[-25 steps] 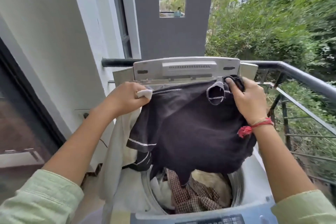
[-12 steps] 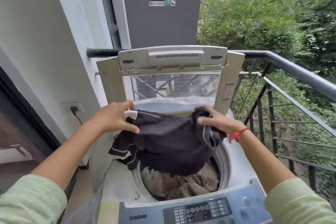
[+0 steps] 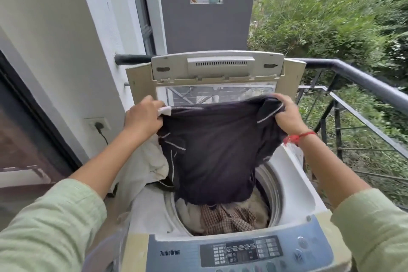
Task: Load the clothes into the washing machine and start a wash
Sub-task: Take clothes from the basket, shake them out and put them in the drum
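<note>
A black metal railing (image 3: 364, 83) runs along the right, dense green bushes (image 3: 331, 17) beyond it. On the white wall (image 3: 55, 40) at left, a black plug (image 3: 98, 126) sits in a socket (image 3: 107, 124); a grey pillar (image 3: 205, 26) stands at the back

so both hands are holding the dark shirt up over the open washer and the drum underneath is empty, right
Not quite: the drum is not empty. The head view shows a checked garment and pale cloth already in it. The rest holds: the left hand and right hand hold the dark shirt up over the open washer.
</note>
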Available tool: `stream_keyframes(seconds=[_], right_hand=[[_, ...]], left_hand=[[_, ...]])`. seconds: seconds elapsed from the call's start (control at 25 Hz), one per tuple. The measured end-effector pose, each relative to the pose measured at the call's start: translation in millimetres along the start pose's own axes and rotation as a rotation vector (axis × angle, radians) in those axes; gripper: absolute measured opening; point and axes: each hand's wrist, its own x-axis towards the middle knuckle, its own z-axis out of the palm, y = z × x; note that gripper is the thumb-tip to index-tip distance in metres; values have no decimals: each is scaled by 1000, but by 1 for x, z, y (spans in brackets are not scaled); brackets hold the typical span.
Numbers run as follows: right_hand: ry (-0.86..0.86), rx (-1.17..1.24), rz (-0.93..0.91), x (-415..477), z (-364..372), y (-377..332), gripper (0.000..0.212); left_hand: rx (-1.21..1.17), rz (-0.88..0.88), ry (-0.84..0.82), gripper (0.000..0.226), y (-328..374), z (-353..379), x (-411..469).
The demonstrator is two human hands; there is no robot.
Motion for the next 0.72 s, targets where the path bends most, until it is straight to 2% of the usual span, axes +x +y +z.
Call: stream_keyframes(seconds=[0.04,0.08,0.12,0.2,0.24,0.28,0.32,0.4,0.44,0.48,0.52,0.56,0.6,0.64,0.68,0.72], right_hand=[[96,59,-86,-1,-7,-10,58],[126,87,-157,-7,-12,-17,57],[117,57,-207,-17,-13,-17,56],[-52,-80,-323,-40,-7,1,60],[-219,-150,-325,-53,-4,12,62],[-474,-224,-279,-67,0,22,58],[-782,-316,-211,-81,4,28,50],[-1412,-572,-46,-112,20,28,33],[-1620,-646,-38,-123,31,33,34],[-1681,-682,-76,-129,41,34,37],[-1642,-638,-108,-129,51,36,38],[-1485,-568,-113,-121,60,36,38],[-1253,-470,-124,-113,71,41,39],[-1088,-485,-139,-108,82,46,42],[-1007,-558,-203,-105,97,52,46],[-1089,-683,-294,-112,109,59,47]], left_hand=[[-57,13,63,28,6,-5,1],[-97,46,51,28,11,-7,-2],[-115,104,-51,26,14,-5,-9],[-94,228,-463,25,19,5,-33],[-69,274,-684,24,21,13,-45],[-53,301,-844,19,23,18,-56],[-49,295,-932,14,24,23,-62],[-79,218,-931,4,22,24,-62],[-103,173,-875,10,19,22,-58],[-133,137,-792,18,13,18,-53],[-192,108,-699,24,8,14,-48],[-273,98,-601,29,4,8,-43],[-347,102,-500,33,0,3,-39],[-396,112,-405,35,-3,0,-37],[-435,117,-321,35,-4,-4,-36],[-472,114,-253,34,-6,-7,-36]])
